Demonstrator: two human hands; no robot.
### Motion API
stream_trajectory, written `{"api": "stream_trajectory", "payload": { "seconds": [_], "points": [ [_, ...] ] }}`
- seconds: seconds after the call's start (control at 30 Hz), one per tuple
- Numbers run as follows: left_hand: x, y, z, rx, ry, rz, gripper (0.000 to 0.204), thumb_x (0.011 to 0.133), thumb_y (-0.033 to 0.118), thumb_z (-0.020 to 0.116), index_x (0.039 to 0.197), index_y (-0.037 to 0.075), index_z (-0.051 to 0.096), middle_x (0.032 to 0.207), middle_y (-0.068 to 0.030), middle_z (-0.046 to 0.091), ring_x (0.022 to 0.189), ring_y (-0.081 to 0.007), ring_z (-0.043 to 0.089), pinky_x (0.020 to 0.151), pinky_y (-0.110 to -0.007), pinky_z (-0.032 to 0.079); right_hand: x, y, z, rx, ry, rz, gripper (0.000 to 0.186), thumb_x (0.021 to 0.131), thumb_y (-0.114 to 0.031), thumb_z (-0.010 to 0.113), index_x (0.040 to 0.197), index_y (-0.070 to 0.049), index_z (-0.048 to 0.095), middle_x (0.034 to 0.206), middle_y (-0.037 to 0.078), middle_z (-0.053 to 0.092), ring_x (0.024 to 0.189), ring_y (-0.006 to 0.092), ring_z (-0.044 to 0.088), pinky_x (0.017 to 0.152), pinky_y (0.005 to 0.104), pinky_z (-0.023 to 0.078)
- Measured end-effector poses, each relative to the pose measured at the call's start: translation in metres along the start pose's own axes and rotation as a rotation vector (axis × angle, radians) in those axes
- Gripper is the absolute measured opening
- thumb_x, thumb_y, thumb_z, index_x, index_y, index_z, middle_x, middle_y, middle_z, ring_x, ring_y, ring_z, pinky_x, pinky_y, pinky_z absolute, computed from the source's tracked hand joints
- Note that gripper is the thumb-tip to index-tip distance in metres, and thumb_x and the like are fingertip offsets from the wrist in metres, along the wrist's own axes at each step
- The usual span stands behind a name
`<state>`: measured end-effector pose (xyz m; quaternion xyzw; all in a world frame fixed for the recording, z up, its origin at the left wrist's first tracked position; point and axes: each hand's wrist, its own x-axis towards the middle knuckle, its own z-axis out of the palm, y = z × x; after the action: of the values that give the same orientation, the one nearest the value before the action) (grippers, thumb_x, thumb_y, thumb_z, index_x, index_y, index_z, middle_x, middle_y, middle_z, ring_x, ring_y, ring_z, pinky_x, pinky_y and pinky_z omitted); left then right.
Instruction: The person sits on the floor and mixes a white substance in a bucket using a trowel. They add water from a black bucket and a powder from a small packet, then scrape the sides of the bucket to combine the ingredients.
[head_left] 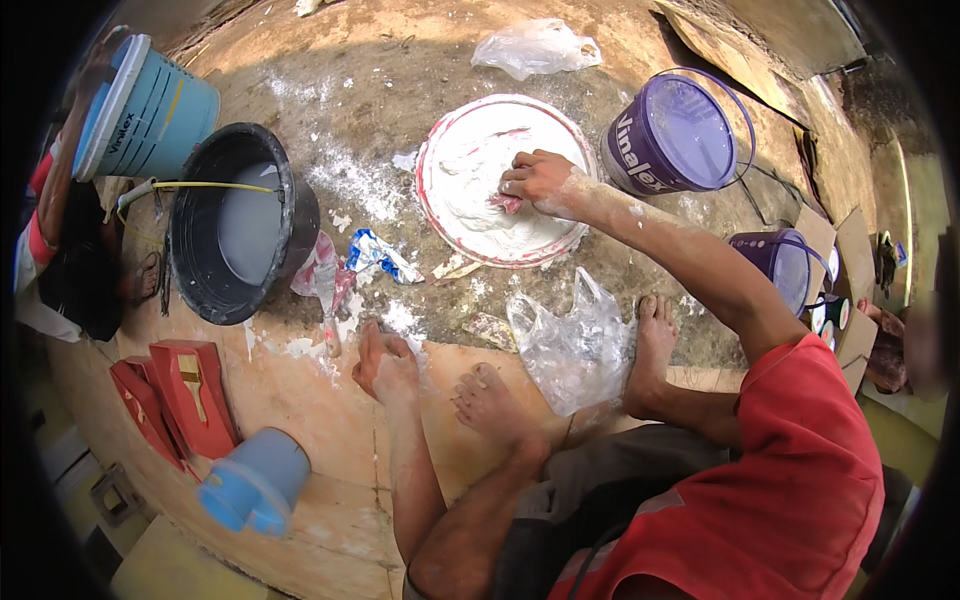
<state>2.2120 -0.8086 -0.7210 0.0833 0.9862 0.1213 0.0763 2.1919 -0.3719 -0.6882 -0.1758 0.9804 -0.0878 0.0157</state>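
My right hand (540, 185) grips a small reddish-pink object (505, 203), not clear what, over the white paste (470, 175) in a round, red-rimmed pan (437, 228). My left hand (385, 365) is held low near my left foot, empty, with fingers loosely bent and apart. Just beyond it lie a crumpled pink wrapper (315, 265) and a blue and white scrap (380, 255). A clear plastic bag (565, 355) lies between my feet and the pan.
Left stand a dark tub (300, 230) of cloudy liquid, red tool pieces (185, 430) with a brush, and a blue container (255, 480). A co-worker's arm (70, 160) touches a blue bucket (170, 110). Purple buckets (680, 120) and cardboard (850, 260) stand right, a white bag (535, 50) behind.
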Motion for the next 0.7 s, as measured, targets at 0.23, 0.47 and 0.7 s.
{"api": "stream_trajectory", "payload": {
  "seconds": [0.23,0.47,0.7],
  "points": [
    [-0.002,0.014,-0.007,0.085,0.086,0.058,0.043,0.092,0.025,0.064,0.132,0.009,0.067,0.136,-0.0118,0.068,0.118,-0.0283,0.068,0.087,-0.046,0.054,0.012,0.030,-0.049,-0.118,-0.216,0.046,0.026,0.080,-0.008,0.064,0.104,-0.011,0.074,0.102,0.004,0.075,0.107,0.0278,0.065,0.096,0.0401,0.052],
    [-0.004,-0.002,0.001,0.001,0.032,0.040,0.049,0.093,0.027,0.061,0.140,0.014,0.062,0.144,-0.0068,0.063,0.124,-0.0218,0.063,0.098,-0.046,0.046,0.009,-0.006,0.009,-0.058,0.051,0.020,0.025,0.089,-0.019,0.062,0.111,-0.012,0.073,0.105,0.000,0.072,0.111,0.0224,0.064,0.096,0.0407,0.051],
    [-0.006,0.006,0.002,0.047,0.002,-0.028,0.048,0.093,0.030,0.063,0.138,0.013,0.064,0.140,-0.0078,0.066,0.120,-0.0248,0.065,0.095,-0.046,0.048,0.024,0.013,-0.042,-0.106,-0.143,0.074,0.021,0.085,-0.014,0.060,0.098,-0.015,0.076,0.097,0.005,0.074,0.104,0.0263,0.067,0.093,0.0421,0.051]
  ]
}}
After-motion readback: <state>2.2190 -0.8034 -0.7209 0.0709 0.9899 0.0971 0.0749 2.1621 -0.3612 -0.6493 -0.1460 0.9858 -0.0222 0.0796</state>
